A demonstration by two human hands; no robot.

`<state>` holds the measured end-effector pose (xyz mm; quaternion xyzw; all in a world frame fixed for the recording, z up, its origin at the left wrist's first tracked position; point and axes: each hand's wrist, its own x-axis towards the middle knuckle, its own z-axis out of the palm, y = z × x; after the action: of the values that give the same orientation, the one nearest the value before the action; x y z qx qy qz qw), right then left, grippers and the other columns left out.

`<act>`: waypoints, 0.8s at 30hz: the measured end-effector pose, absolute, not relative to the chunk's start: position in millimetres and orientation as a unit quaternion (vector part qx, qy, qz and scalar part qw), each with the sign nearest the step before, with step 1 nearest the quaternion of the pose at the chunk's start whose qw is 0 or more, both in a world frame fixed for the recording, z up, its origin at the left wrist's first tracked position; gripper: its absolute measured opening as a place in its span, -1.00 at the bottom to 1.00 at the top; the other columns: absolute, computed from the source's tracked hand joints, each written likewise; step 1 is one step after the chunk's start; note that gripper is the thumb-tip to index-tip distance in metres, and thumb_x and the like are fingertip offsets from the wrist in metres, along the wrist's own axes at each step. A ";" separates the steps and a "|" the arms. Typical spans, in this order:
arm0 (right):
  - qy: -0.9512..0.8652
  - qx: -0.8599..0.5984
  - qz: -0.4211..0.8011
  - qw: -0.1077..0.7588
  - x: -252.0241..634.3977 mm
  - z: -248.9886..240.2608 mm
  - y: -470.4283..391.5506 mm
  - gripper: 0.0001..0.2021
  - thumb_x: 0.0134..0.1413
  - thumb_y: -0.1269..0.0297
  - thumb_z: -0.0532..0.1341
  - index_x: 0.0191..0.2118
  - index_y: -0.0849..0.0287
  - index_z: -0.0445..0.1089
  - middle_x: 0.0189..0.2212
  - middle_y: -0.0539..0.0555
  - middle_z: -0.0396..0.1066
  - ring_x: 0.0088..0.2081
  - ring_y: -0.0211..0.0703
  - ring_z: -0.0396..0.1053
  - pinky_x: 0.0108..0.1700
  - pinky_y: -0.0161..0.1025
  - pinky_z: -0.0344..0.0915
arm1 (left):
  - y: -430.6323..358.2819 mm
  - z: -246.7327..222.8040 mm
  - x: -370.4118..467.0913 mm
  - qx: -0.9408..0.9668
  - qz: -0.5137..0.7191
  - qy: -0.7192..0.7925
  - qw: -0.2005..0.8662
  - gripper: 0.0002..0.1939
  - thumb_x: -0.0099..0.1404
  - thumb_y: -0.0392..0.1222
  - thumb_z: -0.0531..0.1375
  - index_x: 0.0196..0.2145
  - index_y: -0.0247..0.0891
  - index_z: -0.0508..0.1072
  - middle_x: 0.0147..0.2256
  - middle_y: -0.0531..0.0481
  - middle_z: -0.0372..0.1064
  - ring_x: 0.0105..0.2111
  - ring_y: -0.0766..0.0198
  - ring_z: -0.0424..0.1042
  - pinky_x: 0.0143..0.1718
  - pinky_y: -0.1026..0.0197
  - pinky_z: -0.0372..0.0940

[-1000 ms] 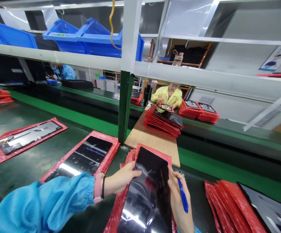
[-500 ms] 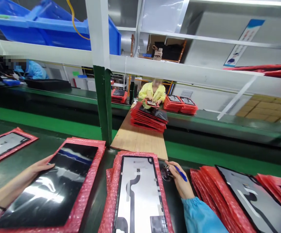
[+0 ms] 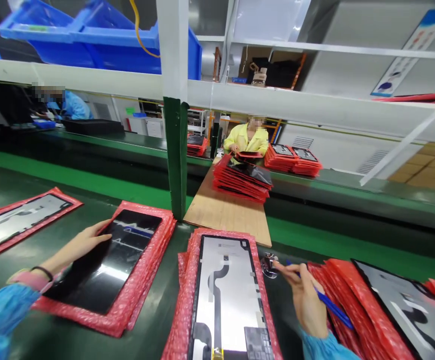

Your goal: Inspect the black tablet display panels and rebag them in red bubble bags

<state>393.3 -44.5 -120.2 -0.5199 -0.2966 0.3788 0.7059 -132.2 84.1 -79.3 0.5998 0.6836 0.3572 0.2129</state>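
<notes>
Your left hand [image 3: 85, 242] has gone from steadying the glossy panel in front of you to resting on the dark panel [image 3: 106, 262], which lies face-up on a stack of red bubble-wrap sleeves [image 3: 142, 295] left of the green post [image 3: 177, 160]. Fingers are extended and flat, pressing the near-left edge of the glass rather than gripping it. That black-faced panel has been moved aside, and what sits in front of you, just right of the post's foot, is a panel [image 3: 227, 295] with its silver back and ribbon trace upward, lying on its own red sleeve.

Your right hand [image 3: 305, 300] has drawn away from that panel. It is curled around a blue pen [image 3: 330, 305], and its fingertips reach a small shiny metal piece [image 3: 268, 264] on the tabletop [image 3: 63, 345], beside the silver panel's upper right corner. Whether it has hold of that piece, you cannot tell.

Right of the post, beyond your pen hand, more sleeved panels [image 3: 401, 305] fan out. Past the post, on a wooden board [image 3: 228, 215], stands another red stack [image 3: 242, 180], with a person in yellow [image 3: 249, 140] behind it.
</notes>
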 end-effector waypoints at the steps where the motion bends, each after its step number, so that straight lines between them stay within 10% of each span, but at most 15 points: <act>1: -0.304 -0.515 0.409 0.689 386.6 -113.8 -52.1 -0.57 -0.02 -0.17 0.24 -0.30 0.14 0.44 -0.46 0.17 0.59 -0.23 0.11 0.54 -0.03 -0.03 0.33 | 83.6 -79.2 -128.9 0.601 0.354 0.681 0.224 -0.50 -0.01 0.15 0.28 -0.24 -0.29 0.45 -0.08 -0.10 0.53 -0.01 0.03 0.45 0.06 0.13 0.26; 4: -0.339 -0.462 0.531 0.624 361.9 -96.2 -74.0 -0.42 0.01 -0.34 0.05 -0.06 0.03 0.32 -0.48 0.12 0.55 -0.50 0.01 0.50 -0.38 -0.08 0.39 | 80.2 -75.2 -116.9 0.588 0.363 0.676 0.255 -0.50 -0.03 -0.08 0.26 -0.13 -0.37 0.39 0.10 -0.28 0.36 0.15 -0.14 0.25 0.21 -0.05 0.04; 7: -0.386 -0.476 0.541 0.576 337.7 -86.9 -90.4 -0.59 0.02 -0.21 0.18 -0.31 0.08 0.35 -0.58 0.01 0.44 -0.60 -0.20 0.33 -0.58 -0.32 0.19 | 72.7 -66.5 -93.0 0.576 0.397 0.667 0.256 -0.41 -0.07 -0.15 0.25 -0.05 -0.36 0.30 0.24 -0.32 0.11 0.28 -0.21 -0.04 0.28 -0.13 -0.18; 13: -0.492 -0.631 0.376 0.468 313.6 -93.7 -104.1 -0.52 -0.03 -0.12 0.24 -0.66 0.08 0.08 -0.80 -0.12 0.09 -0.67 -0.31 -0.01 -0.54 -0.28 -0.05 | 24.5 -57.4 6.6 0.585 0.374 0.553 0.461 -0.60 -0.01 -0.09 0.24 -0.19 -0.30 0.41 -0.24 -0.20 0.50 -0.24 0.02 0.50 -0.17 0.02 0.39; 17: -0.503 -0.649 0.329 0.466 309.3 -98.6 -104.8 -0.51 0.01 -0.01 0.23 -0.70 0.08 -0.01 -0.76 -0.13 -0.05 -0.62 -0.28 -0.06 -0.50 -0.24 -0.08 | -9.8 -54.7 58.4 0.421 0.312 0.464 0.714 -0.65 -0.09 -0.29 0.32 -0.26 -0.33 0.47 -0.27 -0.14 0.46 -0.26 0.15 0.44 -0.18 0.11 0.36; 24: -0.470 -0.626 0.368 0.502 314.4 -108.1 -101.0 -0.51 0.00 -0.02 0.25 -0.71 0.07 0.04 -0.80 -0.14 0.00 -0.66 -0.30 -0.05 -0.52 -0.27 -0.04 | -15.8 -44.3 69.8 0.313 0.313 0.450 0.775 -0.68 -0.09 -0.45 0.33 -0.29 -0.35 0.48 -0.23 -0.10 0.41 -0.20 0.18 0.40 -0.01 0.10 0.27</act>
<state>314.4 -101.0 -108.1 -0.6261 -0.4696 0.3676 0.5023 69.8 -15.8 -44.3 0.3127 0.4503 0.3131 0.7755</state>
